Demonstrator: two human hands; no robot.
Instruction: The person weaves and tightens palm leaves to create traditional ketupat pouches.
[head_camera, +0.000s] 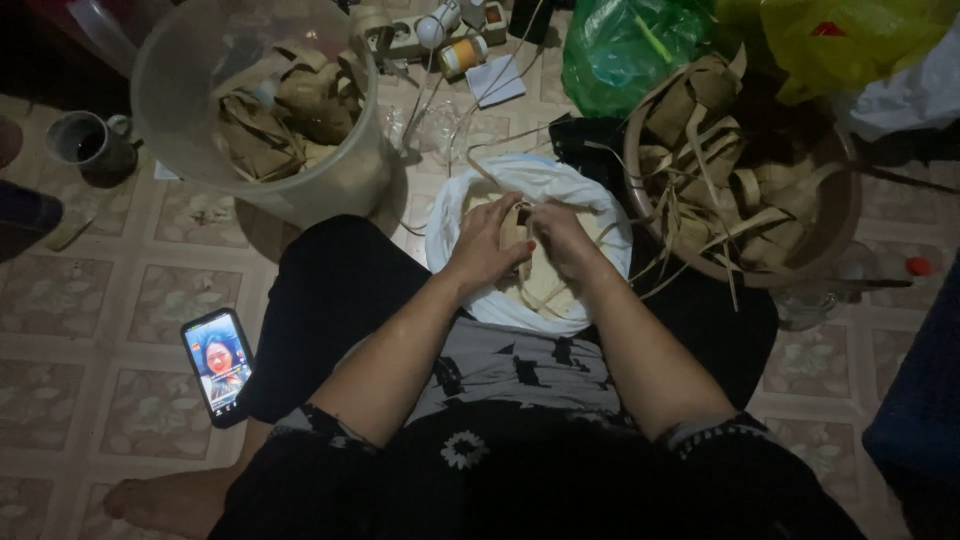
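Both hands — left hand (487, 245) and right hand (562, 240) — meet over a white bag (455, 235) between the person's knees, fingers pinched on a pale leaf-strip pouch (516, 232). In this dim light a strip could slip loose, undoing the weave. The 2 containers — bucket (180, 120), basket (842, 215) — sit close; an elbow might tip them.
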